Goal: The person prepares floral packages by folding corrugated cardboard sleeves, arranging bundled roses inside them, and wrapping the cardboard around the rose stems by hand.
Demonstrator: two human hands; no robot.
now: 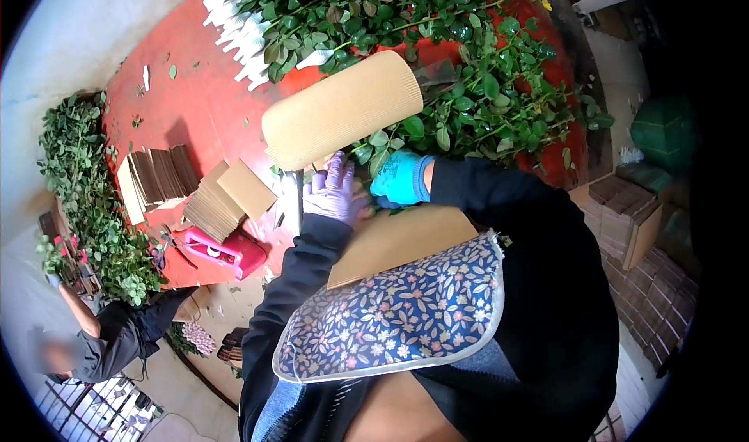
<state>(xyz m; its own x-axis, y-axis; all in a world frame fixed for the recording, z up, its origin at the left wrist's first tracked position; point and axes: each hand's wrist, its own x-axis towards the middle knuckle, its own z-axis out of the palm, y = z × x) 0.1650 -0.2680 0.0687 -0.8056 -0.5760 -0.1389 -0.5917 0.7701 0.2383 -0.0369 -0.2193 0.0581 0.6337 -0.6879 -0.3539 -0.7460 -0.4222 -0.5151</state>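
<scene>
Roll [343, 110] is apparently being steadied, left hand [331, 195] nearly flat, right hand [399, 180] half-curled, any grip unclear; steady pressure seems required.

The left glove [331, 198] is lilac, right glove [401, 178] turquoise, cardboard roll [343, 110] tan, cloth [398, 313] flowered navy.

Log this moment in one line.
lavender-gloved left hand: beside curved tan corrugated cardboard; turquoise-gloved right hand: beside green leafy stems; grips: unclear
</scene>
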